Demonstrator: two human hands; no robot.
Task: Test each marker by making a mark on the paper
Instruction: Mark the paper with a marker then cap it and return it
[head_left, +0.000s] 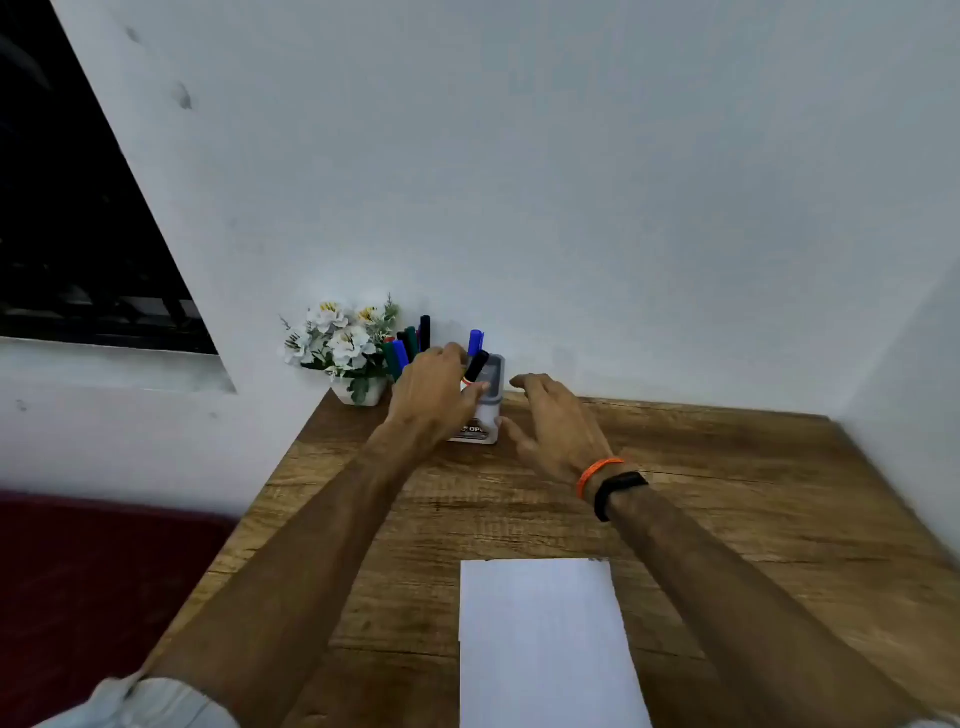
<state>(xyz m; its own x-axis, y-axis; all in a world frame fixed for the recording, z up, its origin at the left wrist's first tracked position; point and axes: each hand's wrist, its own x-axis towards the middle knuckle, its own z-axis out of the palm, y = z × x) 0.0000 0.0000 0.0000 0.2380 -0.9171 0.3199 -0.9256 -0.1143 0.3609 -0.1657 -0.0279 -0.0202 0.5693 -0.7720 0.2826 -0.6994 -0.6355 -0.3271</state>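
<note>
The left hand (434, 392) is reaching over the far edge of the table (727, 493) and pinching a black marker (476, 366) between its curled fingertips and thumb. The marker is tilting, its cap pointing up and away from the hand, its lower end sitting at the mouth of a clear box (488, 410) that is standing near the wall. A blue marker (475, 343) is standing upright in that same box, just behind the black one and clear of the fingers.

The right hand (553, 426) is hovering just to the right of the box with its fingers spread and relaxed, holding nothing; its thumb is lying close to the box's side, though whether it is touching cannot be told. An orange band (597, 474) and a black band (618, 493) are sitting on that wrist.

More markers (410, 345), green, blue and dark, are bunching upright behind the left hand's knuckles, their holder hidden by the hand. A pot of white flowers (340, 345) is standing left of them at the table's corner.

The paper (545, 644) is lying flat at the near edge of the table, between the two forearms and well apart from both hands, showing blank.
</note>
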